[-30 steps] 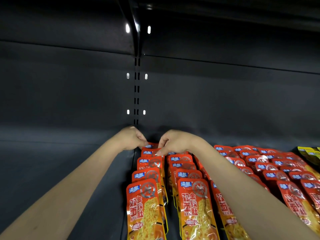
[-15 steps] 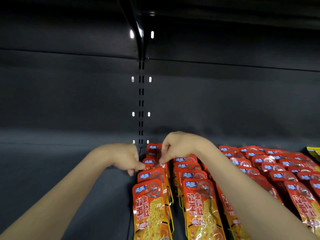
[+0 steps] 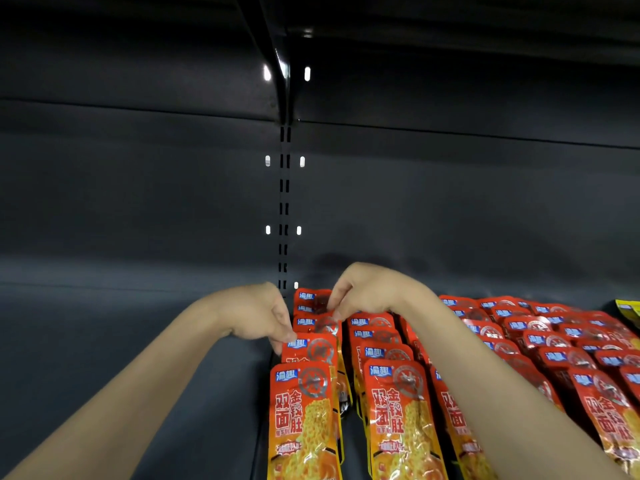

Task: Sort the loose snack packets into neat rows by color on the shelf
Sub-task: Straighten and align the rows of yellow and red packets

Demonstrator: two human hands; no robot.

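Observation:
Red snack packets lie in overlapping rows on the dark shelf (image 3: 138, 358). The leftmost row (image 3: 304, 420) runs from the front back to the rear wall. My left hand (image 3: 266, 318) pinches the top left corner of the second red packet (image 3: 311, 349) in that row. My right hand (image 3: 363, 292) pinches the top of a red packet (image 3: 323, 322) farther back in the same row. A second row (image 3: 398, 410) lies just right of it, partly under my right forearm. More red rows (image 3: 554, 348) fill the right side.
Yellow packets (image 3: 630, 308) show at the far right edge. A slotted upright (image 3: 284, 202) divides the back wall behind the hands. The shelf left of the red rows is bare dark metal. An upper shelf (image 3: 450, 64) overhangs.
My left hand has drawn back toward me along the leftmost row, from the rear packets to the second packet from the front. My right hand stayed near the back of the row.

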